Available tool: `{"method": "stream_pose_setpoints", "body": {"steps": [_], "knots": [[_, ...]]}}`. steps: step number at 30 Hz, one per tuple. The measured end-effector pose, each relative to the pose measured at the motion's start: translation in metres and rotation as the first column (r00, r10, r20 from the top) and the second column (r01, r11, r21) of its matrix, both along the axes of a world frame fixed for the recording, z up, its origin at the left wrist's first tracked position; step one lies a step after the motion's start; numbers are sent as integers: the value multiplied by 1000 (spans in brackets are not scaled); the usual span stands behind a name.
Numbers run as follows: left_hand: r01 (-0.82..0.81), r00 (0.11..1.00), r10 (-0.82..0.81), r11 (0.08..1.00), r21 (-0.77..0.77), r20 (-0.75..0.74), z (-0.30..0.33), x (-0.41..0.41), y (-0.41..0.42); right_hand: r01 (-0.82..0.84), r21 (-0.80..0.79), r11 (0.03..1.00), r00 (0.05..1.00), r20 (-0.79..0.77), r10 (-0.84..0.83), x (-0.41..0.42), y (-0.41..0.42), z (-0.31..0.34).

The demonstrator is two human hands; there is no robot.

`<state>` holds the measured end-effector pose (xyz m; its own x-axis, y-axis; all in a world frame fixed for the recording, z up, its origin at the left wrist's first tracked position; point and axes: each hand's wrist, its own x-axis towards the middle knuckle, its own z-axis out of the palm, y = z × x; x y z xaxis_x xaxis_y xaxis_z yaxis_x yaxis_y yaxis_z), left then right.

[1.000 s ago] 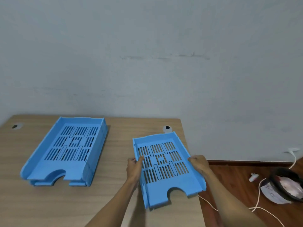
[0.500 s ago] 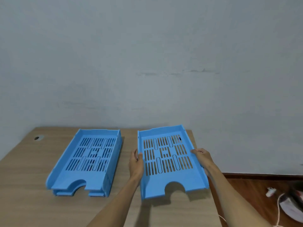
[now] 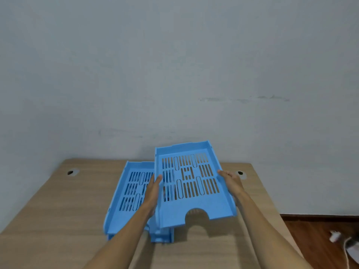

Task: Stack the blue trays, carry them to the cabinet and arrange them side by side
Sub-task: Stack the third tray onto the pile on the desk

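Note:
I hold a blue slotted tray (image 3: 192, 183) in the air with both hands, its notched front edge toward me. My left hand (image 3: 153, 188) grips its left wall and my right hand (image 3: 231, 181) grips its right wall. The tray hovers over the right part of a stack of blue trays (image 3: 129, 193) that rests on the wooden table (image 3: 64, 210). The held tray covers the stack's right side, and it is slightly turned relative to the stack.
The table stands against a grey wall, with round cable holes at back left (image 3: 71, 172) and back right (image 3: 240, 173). To the right is wooden floor (image 3: 318, 230) with a white plug and cord (image 3: 336, 237).
The held tray has moved left and up, from beside the stack to above its right side. The view has shifted right, so the table appears more centred.

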<state>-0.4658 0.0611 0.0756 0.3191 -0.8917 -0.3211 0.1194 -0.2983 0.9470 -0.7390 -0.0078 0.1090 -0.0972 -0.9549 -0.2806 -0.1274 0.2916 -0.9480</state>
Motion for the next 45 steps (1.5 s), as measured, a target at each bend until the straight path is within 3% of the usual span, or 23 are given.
{"method": "stream_pose_setpoints", "body": {"steps": [6,11,23,35,42,45], "knots": [[-54,998,56,998,-40,38,-1,108,12,37,-12,999,998,53,-37,108,22,-9],[-38,990,42,999,-31,132,-7,168,17,-27,-28,999,998,-58,25,173,39,-25],[-17,968,21,1000,-16,250,-41,194,19,-35,-56,998,966,-259,19,206,45,-57],[117,909,-133,991,64,396,-60,203,4,-8,113,994,1000,30,4,200,22,-77],[126,930,-167,982,141,329,-61,210,-11,-18,125,992,998,66,10,201,15,-93],[139,964,-159,984,109,213,-58,207,-8,-37,116,993,999,41,33,199,15,-95]]}}
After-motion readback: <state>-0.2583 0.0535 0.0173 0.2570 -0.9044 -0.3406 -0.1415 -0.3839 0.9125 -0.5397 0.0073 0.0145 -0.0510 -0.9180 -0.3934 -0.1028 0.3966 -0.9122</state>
